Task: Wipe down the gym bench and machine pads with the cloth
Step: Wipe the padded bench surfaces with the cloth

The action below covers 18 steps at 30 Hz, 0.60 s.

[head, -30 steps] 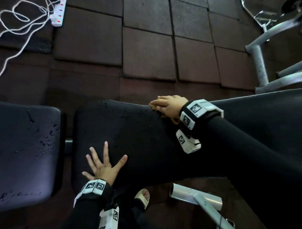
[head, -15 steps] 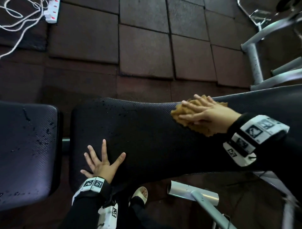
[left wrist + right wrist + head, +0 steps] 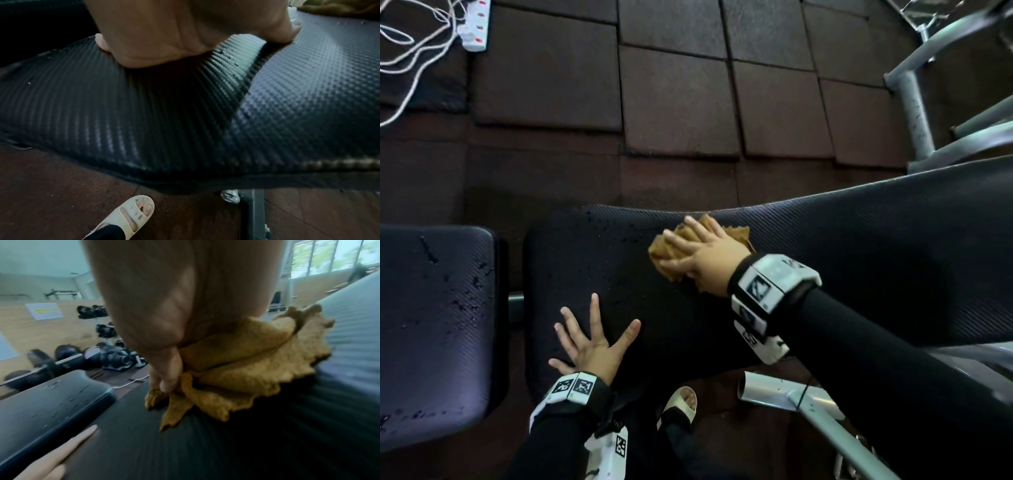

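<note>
R hand [image 3: 709, 260] lies flat on the cloth [image 3: 674, 245], fingers straight and a little spread, palm pressing down so the whole wad drags w/ the hand instead of slipping. In the wrist view the thumb [image 3: 169, 369] looks tucked against the cloth's near fold, prob. to stop it bunching, though blur makes that hard to call. Cloth is crumpled, mustard-brown, sitting on the bench back pad [image 3: 859, 274] toward its far edge. Just ahead of the fingertips the pad shows dark droplets [image 3: 616, 222], so the wipe likely heads that way. Nearer the body, L hand [image 3: 590, 346] is splayed flat on the same pad, fingers wide, holding nothing; looks like a brace to steady the bench. Beyond that, across a gap, the seat pad [image 3: 431, 325] also carries droplets, not yet wiped.
</note>
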Each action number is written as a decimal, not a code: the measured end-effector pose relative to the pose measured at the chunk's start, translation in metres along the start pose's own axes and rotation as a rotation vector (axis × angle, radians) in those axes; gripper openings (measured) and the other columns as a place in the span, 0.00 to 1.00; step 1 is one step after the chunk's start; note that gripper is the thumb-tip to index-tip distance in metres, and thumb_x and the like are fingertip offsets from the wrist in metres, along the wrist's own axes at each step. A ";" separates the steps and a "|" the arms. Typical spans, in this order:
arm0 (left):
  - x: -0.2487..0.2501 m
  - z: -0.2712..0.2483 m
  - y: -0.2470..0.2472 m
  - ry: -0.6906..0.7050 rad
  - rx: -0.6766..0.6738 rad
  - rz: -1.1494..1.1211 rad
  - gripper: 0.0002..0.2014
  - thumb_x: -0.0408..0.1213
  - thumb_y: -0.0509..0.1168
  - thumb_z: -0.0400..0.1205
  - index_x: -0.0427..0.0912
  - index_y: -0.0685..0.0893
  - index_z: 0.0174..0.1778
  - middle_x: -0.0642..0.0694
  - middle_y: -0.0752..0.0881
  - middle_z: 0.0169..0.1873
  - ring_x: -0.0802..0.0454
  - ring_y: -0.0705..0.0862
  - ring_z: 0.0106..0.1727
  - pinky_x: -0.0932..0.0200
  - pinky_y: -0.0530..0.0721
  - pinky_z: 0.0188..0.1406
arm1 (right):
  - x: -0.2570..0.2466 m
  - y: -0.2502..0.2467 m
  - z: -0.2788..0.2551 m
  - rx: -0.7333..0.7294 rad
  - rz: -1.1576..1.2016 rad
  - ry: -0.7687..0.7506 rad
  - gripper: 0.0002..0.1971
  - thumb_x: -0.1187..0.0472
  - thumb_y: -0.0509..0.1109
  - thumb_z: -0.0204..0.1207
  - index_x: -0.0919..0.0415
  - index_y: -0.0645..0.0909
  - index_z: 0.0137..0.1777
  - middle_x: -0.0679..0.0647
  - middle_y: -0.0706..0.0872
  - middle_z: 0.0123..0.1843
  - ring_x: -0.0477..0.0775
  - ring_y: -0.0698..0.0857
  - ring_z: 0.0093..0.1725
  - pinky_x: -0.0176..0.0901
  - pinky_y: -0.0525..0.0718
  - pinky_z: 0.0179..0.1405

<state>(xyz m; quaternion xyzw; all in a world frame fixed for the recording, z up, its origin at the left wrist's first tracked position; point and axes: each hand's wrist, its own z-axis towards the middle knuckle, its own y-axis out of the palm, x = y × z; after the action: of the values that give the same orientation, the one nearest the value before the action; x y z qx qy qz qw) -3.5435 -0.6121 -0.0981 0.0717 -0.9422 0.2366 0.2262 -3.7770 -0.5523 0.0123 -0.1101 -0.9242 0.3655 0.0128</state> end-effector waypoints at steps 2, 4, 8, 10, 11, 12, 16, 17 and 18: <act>-0.001 0.001 0.001 0.005 0.012 -0.004 0.49 0.87 0.47 0.51 0.86 0.28 0.65 0.58 0.22 0.77 0.55 0.23 0.78 0.28 0.29 0.73 | 0.004 0.009 -0.022 0.001 -0.015 -0.021 0.26 0.54 0.56 0.83 0.31 0.57 0.78 0.44 0.40 0.85 0.64 0.37 0.82 0.65 0.37 0.77; -0.002 0.002 0.002 0.012 0.022 -0.014 0.49 0.88 0.45 0.49 0.87 0.29 0.65 0.58 0.23 0.78 0.55 0.23 0.78 0.28 0.29 0.72 | 0.021 0.008 -0.046 -0.004 0.034 0.013 0.26 0.54 0.57 0.83 0.30 0.58 0.77 0.42 0.40 0.84 0.62 0.37 0.82 0.63 0.37 0.78; -0.005 0.003 0.004 0.030 0.043 -0.034 0.49 0.88 0.46 0.50 0.87 0.32 0.67 0.59 0.24 0.78 0.56 0.23 0.78 0.28 0.28 0.72 | 0.064 -0.013 -0.070 -0.014 0.145 0.181 0.31 0.62 0.58 0.81 0.28 0.58 0.76 0.41 0.38 0.84 0.62 0.36 0.82 0.64 0.39 0.80; -0.007 0.005 0.005 0.030 0.047 -0.034 0.50 0.89 0.46 0.50 0.87 0.32 0.67 0.60 0.24 0.78 0.57 0.23 0.78 0.28 0.28 0.72 | 0.072 -0.025 -0.063 -0.031 0.186 0.259 0.31 0.63 0.56 0.83 0.30 0.56 0.77 0.43 0.38 0.84 0.64 0.36 0.82 0.64 0.40 0.80; -0.007 0.005 0.006 0.030 0.048 -0.035 0.50 0.89 0.46 0.50 0.87 0.33 0.68 0.60 0.23 0.77 0.57 0.23 0.78 0.28 0.28 0.71 | 0.072 -0.030 -0.055 -0.038 0.195 0.288 0.29 0.60 0.56 0.83 0.31 0.55 0.78 0.45 0.38 0.84 0.64 0.37 0.82 0.64 0.41 0.80; -0.008 0.006 0.006 0.031 0.049 -0.037 0.50 0.89 0.46 0.50 0.87 0.33 0.68 0.60 0.23 0.77 0.57 0.23 0.77 0.28 0.28 0.71 | 0.068 -0.035 -0.045 -0.044 0.197 0.308 0.28 0.58 0.56 0.84 0.32 0.53 0.79 0.46 0.39 0.85 0.65 0.38 0.82 0.64 0.42 0.79; -0.011 0.008 0.007 0.037 0.056 -0.042 0.50 0.89 0.47 0.51 0.87 0.34 0.68 0.60 0.24 0.78 0.58 0.23 0.78 0.27 0.28 0.70 | 0.038 -0.038 -0.012 -0.070 0.191 0.303 0.29 0.56 0.55 0.85 0.34 0.50 0.80 0.49 0.37 0.85 0.66 0.36 0.82 0.64 0.40 0.79; -0.011 0.008 0.007 0.036 0.060 -0.043 0.50 0.89 0.47 0.51 0.87 0.34 0.68 0.60 0.24 0.78 0.57 0.23 0.78 0.27 0.28 0.70 | 0.030 -0.033 -0.010 -0.050 0.203 0.303 0.29 0.57 0.56 0.85 0.35 0.50 0.80 0.49 0.37 0.85 0.65 0.36 0.82 0.64 0.38 0.79; -0.011 0.008 0.007 0.034 0.063 -0.043 0.50 0.89 0.47 0.51 0.87 0.34 0.68 0.60 0.24 0.78 0.58 0.23 0.78 0.27 0.28 0.70 | 0.023 -0.028 -0.010 -0.006 0.227 0.309 0.29 0.57 0.57 0.84 0.36 0.51 0.81 0.49 0.38 0.85 0.64 0.36 0.82 0.64 0.37 0.79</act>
<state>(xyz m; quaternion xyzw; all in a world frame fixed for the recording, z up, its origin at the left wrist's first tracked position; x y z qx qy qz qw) -3.5387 -0.6095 -0.1125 0.0951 -0.9285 0.2626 0.2447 -3.8036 -0.5604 0.0372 -0.2686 -0.8940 0.3405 0.1128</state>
